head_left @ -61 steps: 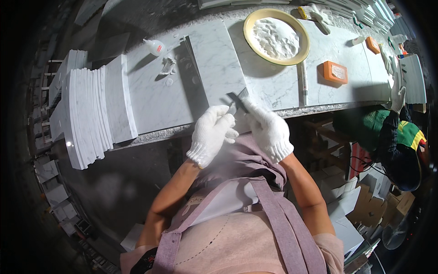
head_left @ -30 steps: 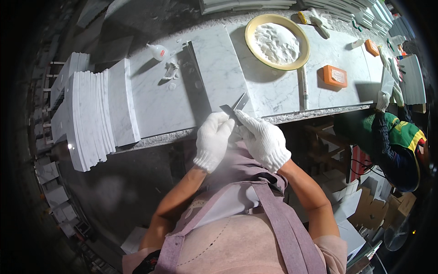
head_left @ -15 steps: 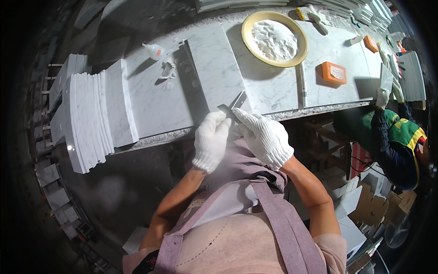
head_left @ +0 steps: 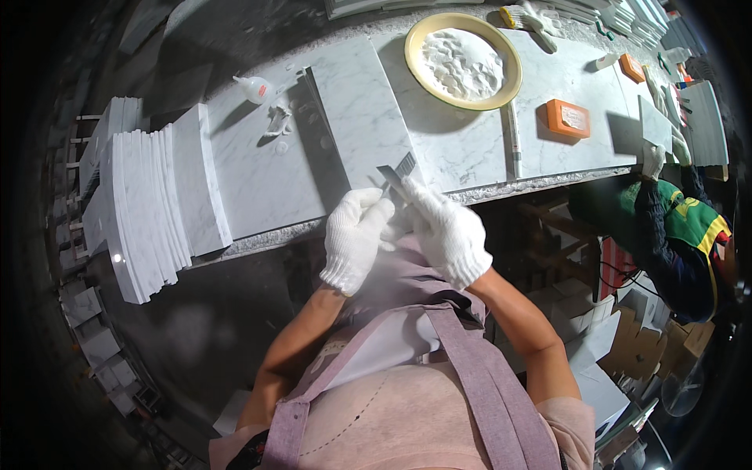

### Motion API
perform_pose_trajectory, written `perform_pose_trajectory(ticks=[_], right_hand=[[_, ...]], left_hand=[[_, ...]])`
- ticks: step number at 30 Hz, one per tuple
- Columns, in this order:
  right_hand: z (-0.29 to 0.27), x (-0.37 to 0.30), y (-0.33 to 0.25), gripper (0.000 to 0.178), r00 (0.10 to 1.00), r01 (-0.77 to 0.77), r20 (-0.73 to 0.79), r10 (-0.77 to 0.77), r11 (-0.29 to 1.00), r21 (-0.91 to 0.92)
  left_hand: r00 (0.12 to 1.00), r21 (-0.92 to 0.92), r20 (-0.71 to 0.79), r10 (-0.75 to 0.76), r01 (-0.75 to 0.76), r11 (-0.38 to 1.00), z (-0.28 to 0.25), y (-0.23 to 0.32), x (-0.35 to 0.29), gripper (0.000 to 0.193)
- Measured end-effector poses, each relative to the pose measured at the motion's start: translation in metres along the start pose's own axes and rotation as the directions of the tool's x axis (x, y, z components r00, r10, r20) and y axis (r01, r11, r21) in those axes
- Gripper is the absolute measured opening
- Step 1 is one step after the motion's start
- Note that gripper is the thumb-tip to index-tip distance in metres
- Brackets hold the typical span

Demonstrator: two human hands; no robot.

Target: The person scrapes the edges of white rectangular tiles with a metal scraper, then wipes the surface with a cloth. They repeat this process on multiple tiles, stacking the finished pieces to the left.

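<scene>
In front of my apron, at the near edge of a marble-patterned slab, both my hands wear white knitted gloves. My right hand (head_left: 450, 235) is closed around thin flat metal pieces: a dark blade (head_left: 389, 177) and a shiny striped strip (head_left: 406, 164) stick up past its fingertips. My left hand (head_left: 354, 241) is close beside it, thumb and fingers pinched together. A small dark sliver shows at its fingertips, but I cannot make out what it is. Beneath the blades lies a raised marble-patterned slab (head_left: 360, 110), set on the slab-topped bench (head_left: 266, 176).
A cream basin (head_left: 512, 72) of white powder stands at the back. Nearby are a squeeze bottle (head_left: 254, 88), a crumpled white scrap (head_left: 279, 121), an orange box (head_left: 568, 119) and a long white tool (head_left: 514, 145). Stacked tiles (head_left: 149, 207) stand left; a co-worker (head_left: 658, 227) works at right.
My hands have shifted slightly left, and a little more space shows between them. The metal pieces have turned, showing the striped face, and the dark blade now points further up.
</scene>
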State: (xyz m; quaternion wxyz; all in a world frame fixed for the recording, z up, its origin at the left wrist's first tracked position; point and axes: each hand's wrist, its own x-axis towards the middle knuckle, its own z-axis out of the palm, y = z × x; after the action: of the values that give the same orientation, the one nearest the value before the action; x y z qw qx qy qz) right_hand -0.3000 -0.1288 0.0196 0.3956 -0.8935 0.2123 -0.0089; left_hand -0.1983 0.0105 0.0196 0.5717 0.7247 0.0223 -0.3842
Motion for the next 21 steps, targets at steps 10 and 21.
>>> perform_pose_trajectory(ticks=[10,21], right_hand=[[-0.001,-0.004,-0.004,0.051,0.993,0.115,-0.055,-0.108,0.983,0.140],[-0.015,0.007,0.000,0.044,0.999,0.047,0.020,-0.048,0.997,0.057]], left_hand=[[1.000,0.046,-0.013,0.010,-0.010,0.999,0.000,0.000,0.001,0.036],[0.998,0.135,-0.039,0.043,-0.038,0.990,0.004,-0.001,-0.003,0.036]])
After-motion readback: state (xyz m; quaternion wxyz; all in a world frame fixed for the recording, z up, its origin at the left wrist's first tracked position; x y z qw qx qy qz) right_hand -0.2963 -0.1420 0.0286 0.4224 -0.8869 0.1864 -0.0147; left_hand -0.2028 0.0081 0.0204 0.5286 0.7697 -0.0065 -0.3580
